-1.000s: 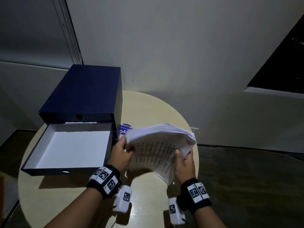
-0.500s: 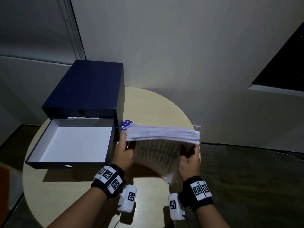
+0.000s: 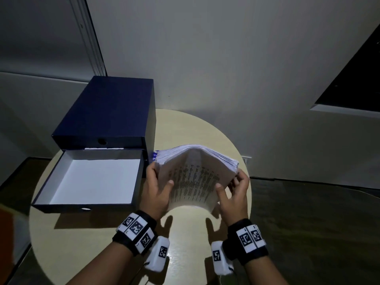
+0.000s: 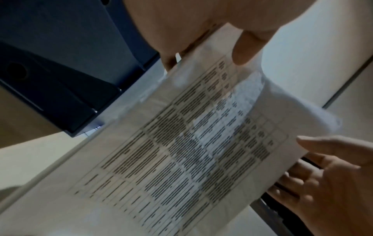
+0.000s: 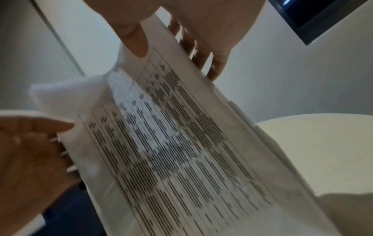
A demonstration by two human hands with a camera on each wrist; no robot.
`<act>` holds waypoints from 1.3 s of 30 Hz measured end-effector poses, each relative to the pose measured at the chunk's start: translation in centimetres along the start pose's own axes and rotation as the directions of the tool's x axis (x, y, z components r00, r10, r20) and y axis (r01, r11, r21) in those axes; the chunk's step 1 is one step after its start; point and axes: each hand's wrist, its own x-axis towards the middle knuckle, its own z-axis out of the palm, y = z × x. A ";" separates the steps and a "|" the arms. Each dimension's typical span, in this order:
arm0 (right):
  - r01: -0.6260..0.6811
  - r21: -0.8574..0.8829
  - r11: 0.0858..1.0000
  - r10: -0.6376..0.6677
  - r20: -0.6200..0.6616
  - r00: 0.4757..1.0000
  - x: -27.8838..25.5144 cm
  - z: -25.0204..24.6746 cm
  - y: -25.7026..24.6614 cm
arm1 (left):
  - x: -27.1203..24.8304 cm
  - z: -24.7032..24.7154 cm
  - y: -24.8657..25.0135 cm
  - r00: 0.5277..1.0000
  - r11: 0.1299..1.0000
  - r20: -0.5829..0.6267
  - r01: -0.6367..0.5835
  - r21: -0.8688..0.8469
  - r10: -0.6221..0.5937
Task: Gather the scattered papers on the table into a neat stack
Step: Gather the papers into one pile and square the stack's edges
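The stack of papers is held up on edge above the round table, bowed so its top edge arches and the printed side faces the person. The left hand grips the stack's left edge, thumb on the printed face and fingers wrapped behind it. The right hand holds the right edge the same way: thumb on the front sheet, fingers curled behind. In the head view the lower edge of the sheets sits just above the tabletop, and whether it touches I cannot tell.

Just left of the stack stands a dark blue box, touching or nearly touching the left hand's knuckles. Its drawer is pulled out toward the person, and its white bottom is bare. A small blue label shows on the table between the box and the papers, mostly hidden by the sheets. Behind the table is a pale wall, with a dark opening at upper right. Both wrists wear black bands with square printed markers.
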 end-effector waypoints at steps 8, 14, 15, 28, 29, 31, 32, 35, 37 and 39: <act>0.074 0.102 0.992 -0.071 -0.034 0.997 3.0 -0.3 -2.9 | 2.3 -1.0 1.5 0.994 0.997 -0.084 -0.075 -0.030 0.073; 0.013 0.134 0.991 -0.014 0.006 1.000 3.0 -0.3 -3.3 | 3.3 -1.4 1.3 0.999 0.993 -0.044 0.001 -0.115 -0.006; 0.023 0.118 0.993 -0.023 -0.003 1.000 3.1 -0.2 -3.4 | 3.5 -1.4 1.3 0.999 0.994 -0.044 -0.001 -0.106 -0.004; 0.500 -0.507 0.702 -0.498 0.152 0.854 2.3 2.2 -9.2 | 4.1 -1.4 0.6 0.998 0.989 0.057 0.022 -0.144 -0.014; 0.565 -0.571 0.596 -0.528 0.252 0.811 1.6 3.3 -10.4 | 4.2 -1.4 0.5 0.998 0.986 0.058 0.031 -0.165 -0.021; 0.650 -0.597 0.471 -0.475 0.449 0.757 0.6 5.4 -11.8 | 4.2 -1.4 0.6 0.997 0.977 0.068 0.055 -0.207 -0.042; 0.678 -0.605 0.418 -0.399 0.548 0.735 0.3 6.4 -11.8 | 4.1 -1.5 0.7 0.994 0.968 0.087 0.078 -0.237 -0.059; 0.719 -0.615 0.324 -0.249 0.678 0.692 0.3 7.7 -10.9 | 3.7 -1.8 1.1 0.988 0.967 0.134 0.111 -0.229 -0.082; 0.671 -0.614 0.416 -0.286 0.612 0.738 0.4 7.4 -10.7 | 3.7 -2.0 0.9 0.993 0.972 0.105 0.067 -0.224 -0.044; 0.634 -0.627 0.452 -0.294 0.566 0.770 0.4 6.8 -10.4 | 3.7 -2.1 0.8 0.997 0.978 0.080 0.029 -0.207 -0.012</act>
